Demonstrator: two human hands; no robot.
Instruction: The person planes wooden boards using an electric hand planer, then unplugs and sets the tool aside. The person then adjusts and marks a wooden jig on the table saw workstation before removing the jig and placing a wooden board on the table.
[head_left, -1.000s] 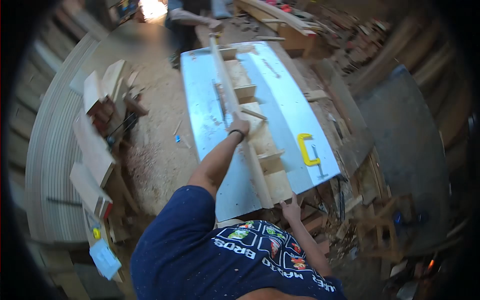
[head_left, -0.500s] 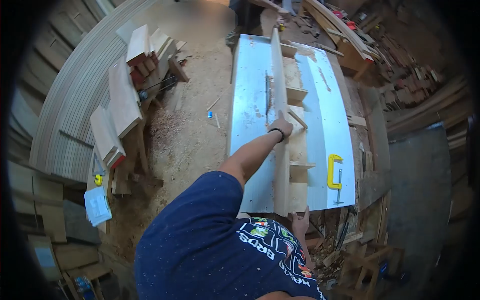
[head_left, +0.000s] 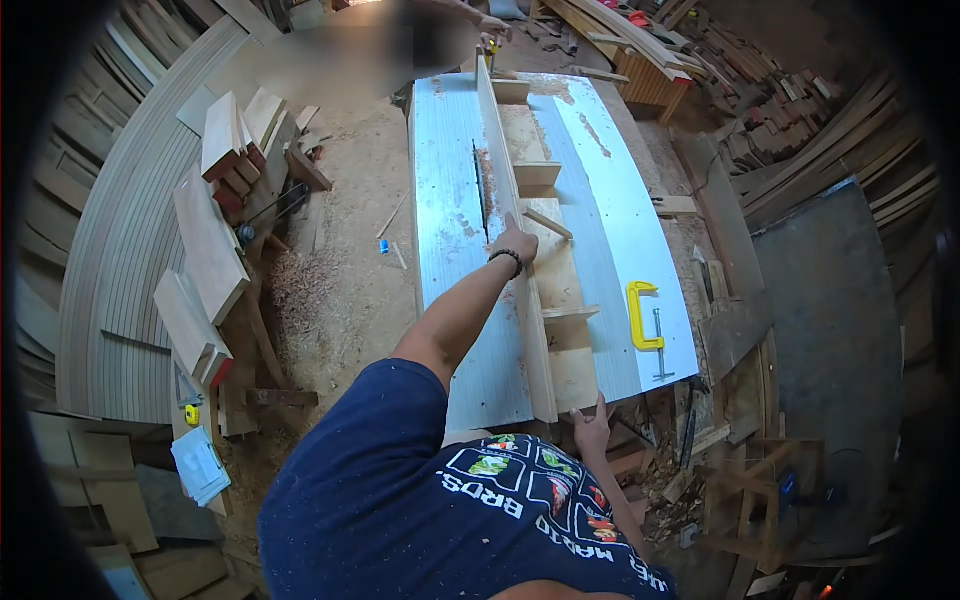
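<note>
A long wooden assembly lies on the silvery-white work surface [head_left: 640,220]. It has an upright side board [head_left: 513,200], a flat panel [head_left: 573,378] and several short cross pieces [head_left: 537,175]. My left hand [head_left: 514,243], with a dark bracelet at its wrist, is closed over the top edge of the side board near mid-length. At the assembly's near end, my right hand [head_left: 591,430] holds the panel's edge, thumb and a finger showing; its other fingers are partly hidden. A loose wooden strip [head_left: 548,224] slants across the assembly beside my left hand.
A yellow C-clamp [head_left: 643,316] lies on the right of the surface. Another person's hand [head_left: 493,28] is by the assembly's far end. Thick planks [head_left: 212,245] and a yellow tape measure [head_left: 192,413] are at left. A metal-edged dark sheet [head_left: 830,350] stands at right.
The view has shifted between frames, moving the scene right and then partly back left. Both my hands have kept their places on the assembly.
</note>
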